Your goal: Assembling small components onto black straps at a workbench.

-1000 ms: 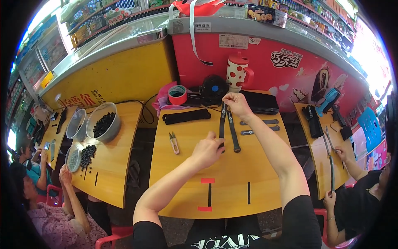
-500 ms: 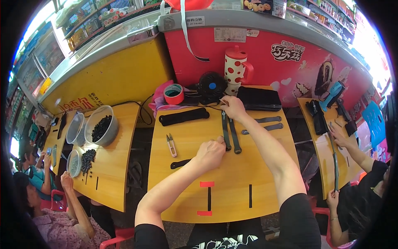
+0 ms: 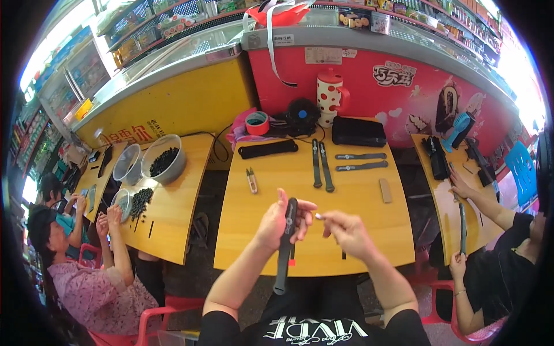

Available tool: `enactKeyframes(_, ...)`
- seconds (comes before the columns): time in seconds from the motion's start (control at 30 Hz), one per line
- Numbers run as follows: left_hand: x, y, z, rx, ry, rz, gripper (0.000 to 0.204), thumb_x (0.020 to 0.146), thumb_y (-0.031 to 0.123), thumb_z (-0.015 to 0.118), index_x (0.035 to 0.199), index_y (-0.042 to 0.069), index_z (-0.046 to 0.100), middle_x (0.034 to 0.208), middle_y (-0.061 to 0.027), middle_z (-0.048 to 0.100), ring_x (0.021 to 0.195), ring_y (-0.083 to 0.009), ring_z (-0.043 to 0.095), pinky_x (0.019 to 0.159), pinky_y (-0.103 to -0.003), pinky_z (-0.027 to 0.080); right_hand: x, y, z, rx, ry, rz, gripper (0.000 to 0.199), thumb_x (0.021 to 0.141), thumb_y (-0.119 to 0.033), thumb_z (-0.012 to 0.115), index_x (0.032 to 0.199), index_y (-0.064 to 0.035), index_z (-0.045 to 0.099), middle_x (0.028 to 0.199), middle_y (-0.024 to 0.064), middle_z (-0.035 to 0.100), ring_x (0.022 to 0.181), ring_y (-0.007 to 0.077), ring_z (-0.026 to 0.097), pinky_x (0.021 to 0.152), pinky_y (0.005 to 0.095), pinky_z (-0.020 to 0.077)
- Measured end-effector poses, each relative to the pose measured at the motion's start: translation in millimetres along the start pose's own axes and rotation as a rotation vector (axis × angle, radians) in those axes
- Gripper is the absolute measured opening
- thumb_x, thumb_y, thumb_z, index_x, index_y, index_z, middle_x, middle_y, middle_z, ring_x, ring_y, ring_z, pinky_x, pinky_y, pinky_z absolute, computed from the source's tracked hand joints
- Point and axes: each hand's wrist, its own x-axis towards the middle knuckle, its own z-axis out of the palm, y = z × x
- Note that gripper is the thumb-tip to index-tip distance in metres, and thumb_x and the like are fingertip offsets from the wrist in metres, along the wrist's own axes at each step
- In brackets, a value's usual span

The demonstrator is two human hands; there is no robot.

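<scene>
A dark grey strap point(image 3: 283, 254) with rounded ends and pale print lies across the palm of my left hand point(image 3: 270, 226), gripped between the thumb and fingers above the table's near edge. Just right of it, my right hand point(image 3: 350, 235) is closed in a pinch. A tiny pale spot shows at its fingertips; whether that is a thing or a nail I cannot tell. Beyond my hands, two similar upright straps point(image 3: 326, 173) lie side by side. Two more crosswise straps point(image 3: 362, 165) rest to their right.
Thread snips point(image 3: 251, 180), a black folded band point(image 3: 268, 149) and a brown block point(image 3: 385, 191) lie on the table point(image 3: 242, 222). Behind are red tape point(image 3: 257, 123), a fan point(image 3: 302, 113), a dotted cup point(image 3: 329, 98) and a black pouch point(image 3: 359, 132). People work at both side tables.
Both hands have drawn back toward me from the straps, and my left hand now holds a strap up. The brown block has come into sight. The view has shifted.
</scene>
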Motion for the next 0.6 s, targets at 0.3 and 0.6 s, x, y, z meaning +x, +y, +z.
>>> enactKeyframes(0.3,-49,-49,52,0.061,0.085,0.080,0.080,0.098,0.061,0.023,0.117,-0.007,0.059,0.082,-0.0073,0.058,0.050,-0.0122,0.055,0.039,-0.021,0.041,-83,-26,29,-0.651,0.274,-0.399,0.015,0.080,0.001,0.063,0.094,-0.0031,0.062,0.080,0.0128,0.061,0.070,0.0308,0.064,0.058,0.0377,0.0495)
enactKeyframes(0.6,-59,-51,70,0.155,0.044,0.088,0.080,0.098,0.060,0.024,0.114,-0.009,0.061,0.083,-0.0095,0.061,0.048,-0.0116,0.054,0.038,-0.021,0.042,-103,-32,29,-0.887,0.374,-0.470,0.039,0.066,0.000,0.064,0.105,-0.0008,0.063,0.081,0.0094,0.057,0.070,0.0253,0.064,0.056,0.0340,0.0498)
